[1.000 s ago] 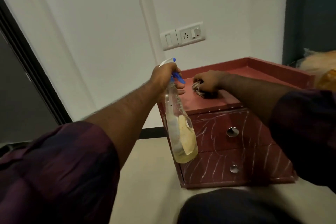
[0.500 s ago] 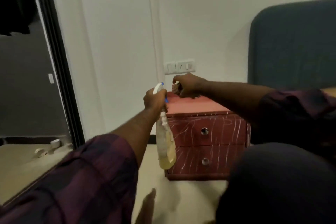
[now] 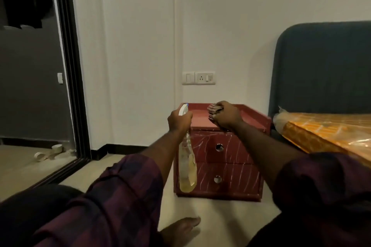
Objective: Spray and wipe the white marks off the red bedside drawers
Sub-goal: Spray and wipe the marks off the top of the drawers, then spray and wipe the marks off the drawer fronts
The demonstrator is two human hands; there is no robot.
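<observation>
L hand (image 3: 178,121) grips 1 spray bottle (image 3: 187,166); R hand (image 3: 226,116) clutches 1 cloth (image 3: 212,110); 2 drawers (image 3: 236,152).

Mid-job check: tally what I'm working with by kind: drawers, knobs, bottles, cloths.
drawers: 2
knobs: 2
bottle: 1
cloth: 1
Total: 6

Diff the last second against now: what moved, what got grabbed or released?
The view pulled back from the red drawers, which now look smaller. The right hand, earlier pressing the cloth on the top, now grips it bunched, seemingly lifted. Unchanged: left hand holds the spray bottle; white marks on both drawer fronts.
</observation>
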